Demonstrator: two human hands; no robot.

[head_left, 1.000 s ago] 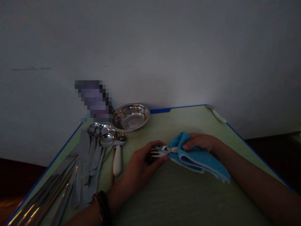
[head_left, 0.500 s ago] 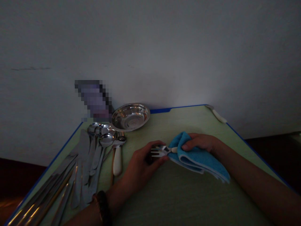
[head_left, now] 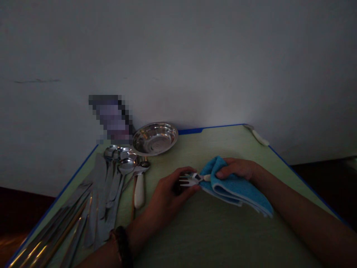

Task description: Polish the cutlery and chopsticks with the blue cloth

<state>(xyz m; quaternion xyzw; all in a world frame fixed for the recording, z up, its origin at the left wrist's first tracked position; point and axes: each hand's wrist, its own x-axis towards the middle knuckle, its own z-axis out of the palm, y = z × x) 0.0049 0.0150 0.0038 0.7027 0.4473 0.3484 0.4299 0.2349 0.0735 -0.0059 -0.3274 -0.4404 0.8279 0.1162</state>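
Observation:
Above the middle of the table, a short fork (head_left: 192, 180) with a pale handle lies level between my hands, its tines pointing left. The thumb and fingers of my left hand (head_left: 173, 188) close around the metal head of the fork. My right hand (head_left: 237, 168) grips a folded blue cloth (head_left: 234, 190) with a pale hem, wrapped over the fork's handle. Most of that handle is hidden in the cloth. The cloth's loose end hangs to the lower right, under my right wrist.
Left of my left hand lies a pile of spoons (head_left: 126, 166), knives (head_left: 97, 178) and chopsticks (head_left: 67, 232), plus a white-handled utensil (head_left: 139, 191). Behind stand a steel bowl (head_left: 156, 139) and a pixelated upright object (head_left: 113, 117) near the wall (head_left: 195, 56). Another white-handled utensil (head_left: 259, 137) sits at the far-right corner.

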